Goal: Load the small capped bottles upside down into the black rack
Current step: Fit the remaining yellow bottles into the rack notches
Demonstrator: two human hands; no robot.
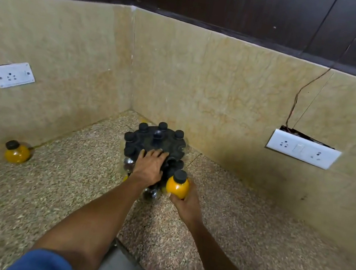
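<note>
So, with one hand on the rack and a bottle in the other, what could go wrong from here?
1. The yellow bottle in the right hand is cap-up; it must be flipped one-handed and could slip.
2. The left hand rests on the black rack, which already carries bottles; a push might tip it or shake one loose.
3. The spare bottle by the left wall lies beyond easy reach.

Yellow bottle (177, 186) upright beside black rack (155, 144).

Home kitchen corner, speckled stone counter (69, 187), marble backsplash (226, 91), wall sockets (303, 149)
</note>
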